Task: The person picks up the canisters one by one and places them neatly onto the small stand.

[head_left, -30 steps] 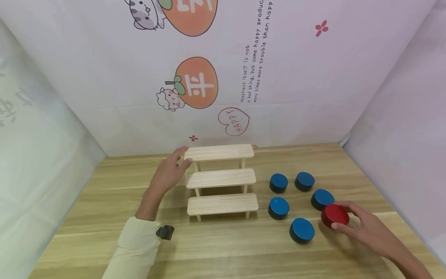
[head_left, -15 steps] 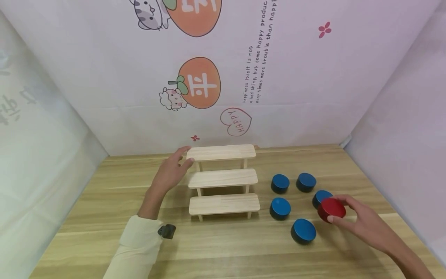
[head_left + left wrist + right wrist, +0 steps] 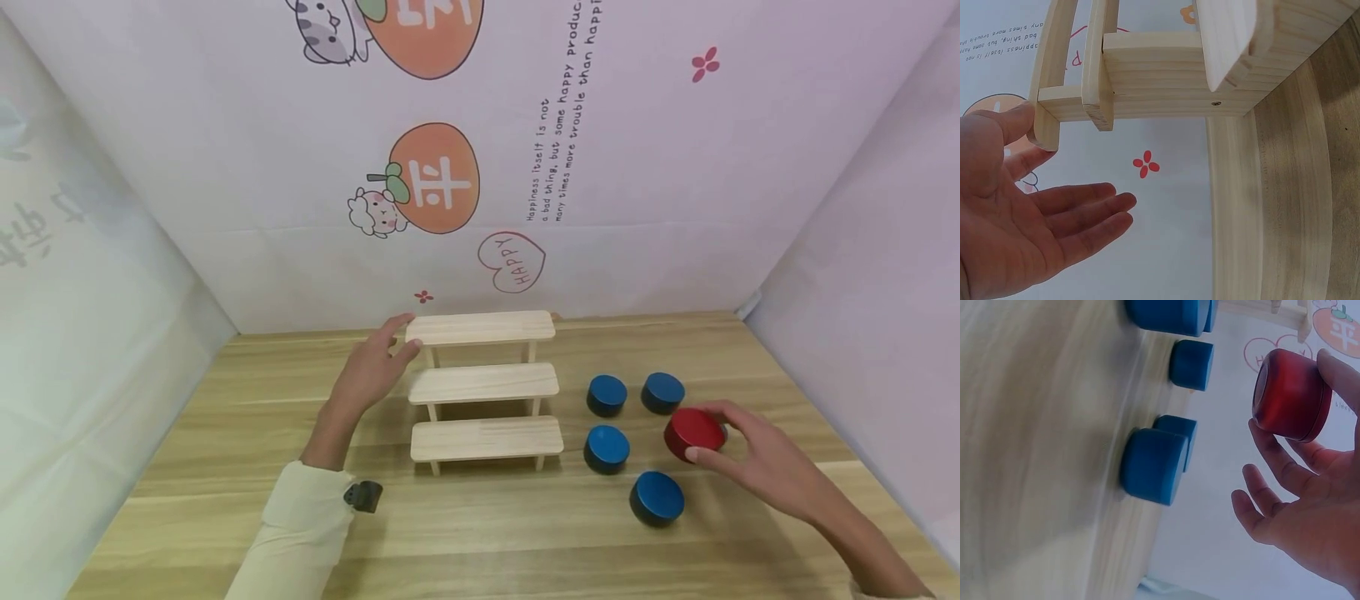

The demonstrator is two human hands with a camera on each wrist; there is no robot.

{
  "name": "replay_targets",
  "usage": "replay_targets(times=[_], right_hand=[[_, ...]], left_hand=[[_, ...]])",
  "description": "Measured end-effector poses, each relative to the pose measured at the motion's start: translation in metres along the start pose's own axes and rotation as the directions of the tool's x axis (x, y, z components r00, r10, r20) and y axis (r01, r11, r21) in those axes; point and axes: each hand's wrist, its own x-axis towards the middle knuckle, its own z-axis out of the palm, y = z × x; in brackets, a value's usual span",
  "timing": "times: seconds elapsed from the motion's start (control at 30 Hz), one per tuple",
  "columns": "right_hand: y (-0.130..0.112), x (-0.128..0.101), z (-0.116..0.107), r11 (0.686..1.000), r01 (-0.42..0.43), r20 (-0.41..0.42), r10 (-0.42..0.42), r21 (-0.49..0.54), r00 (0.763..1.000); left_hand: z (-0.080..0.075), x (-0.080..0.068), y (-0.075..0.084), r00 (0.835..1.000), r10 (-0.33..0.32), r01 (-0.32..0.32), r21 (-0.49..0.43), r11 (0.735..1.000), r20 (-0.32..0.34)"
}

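R hand (image 3: 757,454) pinches the red puck (image 3: 693,433) btwn thumb and fingers, lifted clear of the table (image 3: 487,533), w/ five blue pucks (image 3: 607,393) on the wood just beside and below it. L hand (image 3: 371,375) is relaxed and flat-fingered, thumb touching the top-step end of the 3-tier wooden stand (image 3: 483,383). Looks like early going: all three steps are bare, nothing placed yet, and the blue ones are untouched.
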Motion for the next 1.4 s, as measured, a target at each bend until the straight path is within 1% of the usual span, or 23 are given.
replay_targets(times=[0.2, 0.4, 0.63, 0.87, 0.97, 1.2, 1.4], right_hand=[[-0.01, 0.008, -0.001, 0.999, 0.029, 0.016, -0.029, 0.015, 0.999], [-0.02, 0.017, -0.002, 0.997, 0.066, 0.017, -0.066, 0.027, 0.998], [-0.033, 0.029, -0.003, 0.996, 0.088, 0.024, -0.088, 0.027, 0.996], [-0.046, 0.04, 0.003, 0.992, 0.119, 0.008, -0.12, 0.04, 0.993], [-0.051, 0.044, 0.007, 0.992, 0.124, 0.011, -0.125, 0.036, 0.992], [-0.06, 0.053, 0.011, 0.989, 0.122, 0.027, -0.125, 0.079, 0.992], [-0.071, 0.065, 0.01, 0.987, 0.149, 0.034, -0.152, 0.06, 0.988]], left_hand=[[0.0, 0.0, 0.0, 1.0, 0.006, -0.006, 0.002, 1.0, -0.007], [0.001, 0.0, 0.0, 1.0, -0.001, 0.001, 0.005, 1.0, -0.006], [0.0, 0.001, 0.001, 1.0, -0.01, 0.01, -0.009, 1.0, 0.002], [0.002, -0.001, 0.0, 1.0, -0.006, 0.006, -0.021, 1.0, 0.002], [0.003, -0.003, 0.0, 1.0, -0.008, 0.008, -0.021, 1.0, -0.002], [0.003, -0.003, 0.002, 1.0, -0.012, 0.012, -0.017, 1.0, -0.003], [0.002, -0.002, 0.0, 1.0, -0.012, 0.012, 0.001, 1.0, -0.001]])
